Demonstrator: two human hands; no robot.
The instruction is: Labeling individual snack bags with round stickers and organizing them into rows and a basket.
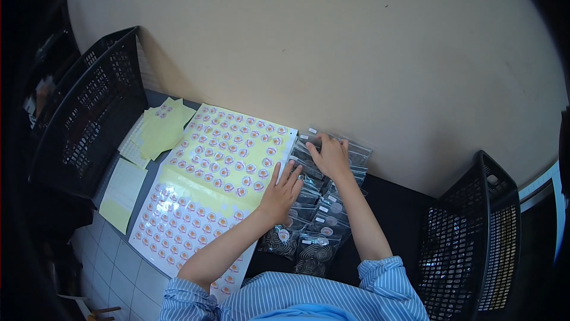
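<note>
Overlapping rows of clear plastic bags point(314, 256) lie on a dark surface in front of me. Those nearest me show dark contents with a pale spiral pattern; several bags bear small white labels and round stickers. On the far bags rests my right hand point(331, 159), its thumb and fingers apart and slightly bent. My left hand point(281, 195) lies with fingers stretched out where the bags meet the right edge of a large sticker sheet point(208, 152). That sheet carries rows of small round stickers on white and yellow backing. I see nothing held in either hand, though the fingertips' contact is partly hidden.
A tall black perforated basket point(89, 113) stands at the left, another black basket point(469, 244) at the right. Yellow backing pieces point(160, 128) and a pale sheet point(123, 193) lie left of the stickers. A beige wall point(309, 48) rises behind; floor tiles point(116, 261) show lower left.
</note>
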